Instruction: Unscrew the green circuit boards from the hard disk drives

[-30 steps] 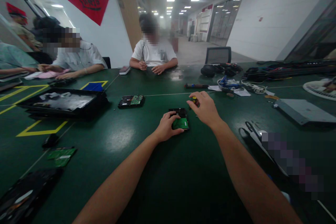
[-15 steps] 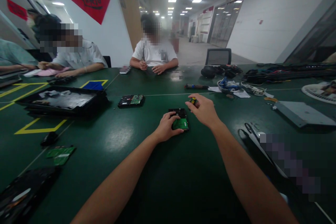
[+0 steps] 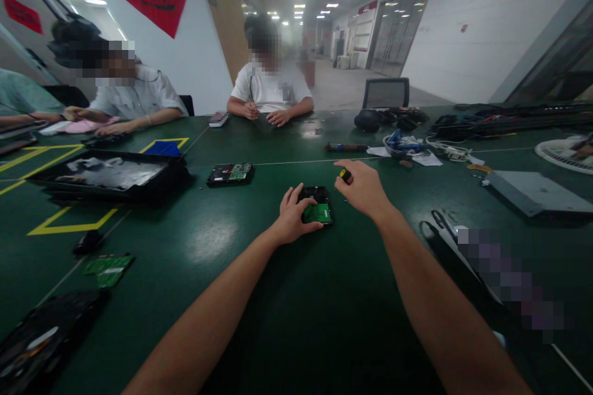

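A black hard drive (image 3: 319, 196) with a green circuit board (image 3: 317, 213) on top lies on the green table (image 3: 259, 271) in front of me. My left hand (image 3: 291, 217) rests on its left side, thumb against the near edge and fingers laid over the top. Just right of the drive, my right hand (image 3: 364, 188) is closed round a small screwdriver with a yellow and black handle (image 3: 344, 175), held above the table.
A second hard drive (image 3: 230, 174) lies farther left, beside a black tray (image 3: 109, 176). Loose green boards (image 3: 107, 268) and dark parts sit at the near left. Tools, cables (image 3: 407, 147) and a grey metal panel (image 3: 540, 192) fill the right. Two people sit across the table.
My left fingers have lifted and spread over the drive's top. My right hand, with the screwdriver, has shifted slightly. The view has tilted a little.
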A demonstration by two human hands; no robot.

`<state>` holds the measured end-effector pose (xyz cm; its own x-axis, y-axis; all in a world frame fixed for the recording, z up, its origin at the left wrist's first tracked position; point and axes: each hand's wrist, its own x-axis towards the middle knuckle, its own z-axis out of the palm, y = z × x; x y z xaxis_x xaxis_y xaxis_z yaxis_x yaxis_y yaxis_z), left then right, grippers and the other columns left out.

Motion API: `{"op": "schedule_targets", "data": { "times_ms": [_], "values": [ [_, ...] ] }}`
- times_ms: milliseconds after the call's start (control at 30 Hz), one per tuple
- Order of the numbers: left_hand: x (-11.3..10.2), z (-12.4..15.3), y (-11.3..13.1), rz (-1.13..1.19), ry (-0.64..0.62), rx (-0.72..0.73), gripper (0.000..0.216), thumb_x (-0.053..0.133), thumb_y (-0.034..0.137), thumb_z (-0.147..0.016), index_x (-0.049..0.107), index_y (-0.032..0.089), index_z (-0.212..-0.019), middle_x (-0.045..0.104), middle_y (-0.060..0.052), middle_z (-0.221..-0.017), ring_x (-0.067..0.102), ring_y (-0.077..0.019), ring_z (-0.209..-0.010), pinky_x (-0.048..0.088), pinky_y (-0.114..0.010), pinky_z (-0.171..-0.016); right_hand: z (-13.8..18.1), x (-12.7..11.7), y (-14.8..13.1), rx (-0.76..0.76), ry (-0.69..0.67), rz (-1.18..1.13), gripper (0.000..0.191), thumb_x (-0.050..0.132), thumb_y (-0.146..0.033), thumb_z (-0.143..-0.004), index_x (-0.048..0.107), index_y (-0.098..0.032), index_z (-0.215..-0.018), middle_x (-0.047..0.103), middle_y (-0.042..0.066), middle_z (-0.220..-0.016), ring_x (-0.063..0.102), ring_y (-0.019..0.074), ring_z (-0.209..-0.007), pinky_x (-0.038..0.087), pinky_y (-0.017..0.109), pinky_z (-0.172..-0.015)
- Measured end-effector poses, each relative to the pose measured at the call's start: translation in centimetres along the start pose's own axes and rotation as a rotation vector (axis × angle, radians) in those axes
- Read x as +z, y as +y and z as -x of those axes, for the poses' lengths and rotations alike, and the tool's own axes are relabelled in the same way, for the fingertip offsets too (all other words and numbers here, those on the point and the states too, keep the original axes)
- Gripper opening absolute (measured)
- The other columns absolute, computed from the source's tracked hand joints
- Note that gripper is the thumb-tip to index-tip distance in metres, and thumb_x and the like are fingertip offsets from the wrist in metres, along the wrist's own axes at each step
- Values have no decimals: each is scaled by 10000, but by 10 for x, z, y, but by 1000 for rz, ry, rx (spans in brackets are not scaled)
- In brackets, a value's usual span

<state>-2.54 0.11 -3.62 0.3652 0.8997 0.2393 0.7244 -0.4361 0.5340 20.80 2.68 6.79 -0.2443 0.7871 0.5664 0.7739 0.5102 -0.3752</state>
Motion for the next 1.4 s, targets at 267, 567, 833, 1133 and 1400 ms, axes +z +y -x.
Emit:
{"op": "schedule_targets", "data": {
  "times_ms": [267, 567, 833, 1133, 1400],
  "values": [
    [1, -1, 0, 42, -27, -15, 666, 849, 556, -746, 618, 310, -1320, 154, -106, -1720, 91, -459, -1578, 207, -687, -1219, 1, -3, 1, 21, -2, -1, 319, 631, -180, -801, 669, -210, -1116, 698, 105, -985, 651, 282, -894, 511, 436, -850],
    [-2, 0, 3, 51, -44, -18, 642, 834, 532, -775, 610, 281, -1323, 163, -142, -1716, 214, -428, -1563, 208, -648, -1234, 3, -8, -7, 120, -42, -84, 269, 661, -198, -776, 616, -218, -1041, 687, 50, -833, 627, 213, -716, 457, 341, -673],
    [0, -1, 3, 45, -34, -14, 647, 834, 541, -770, 611, 285, -1321, 195, -136, -1710, 209, -402, -1571, 192, -619, -1251, 1, -9, -22, 98, -98, -265, 317, 528, -354, -988, 687, -197, -1213, 738, 70, -935, 641, 177, -707, 472, 334, -715],
    [-1, -1, 4, 47, -28, -4, 635, 841, 517, -767, 618, 273, -1309, 211, -143, -1704, 220, -412, -1564, 195, -626, -1246, 1, 7, -9, 218, -70, -632, 342, 619, -514, -938, 734, -239, -1106, 713, 40, -928, 609, 154, -707, 469, 285, -610],
    [-1, 0, 3, 52, -32, -5, 633, 833, 537, -768, 628, 281, -1310, 238, -139, -1696, 217, -407, -1567, 201, -628, -1242, 0, 5, -8, 348, -179, -901, 338, 570, -510, -964, 701, -210, -1049, 715, 76, -1033, 634, 126, -626, 479, 279, -542]
  ]
}}
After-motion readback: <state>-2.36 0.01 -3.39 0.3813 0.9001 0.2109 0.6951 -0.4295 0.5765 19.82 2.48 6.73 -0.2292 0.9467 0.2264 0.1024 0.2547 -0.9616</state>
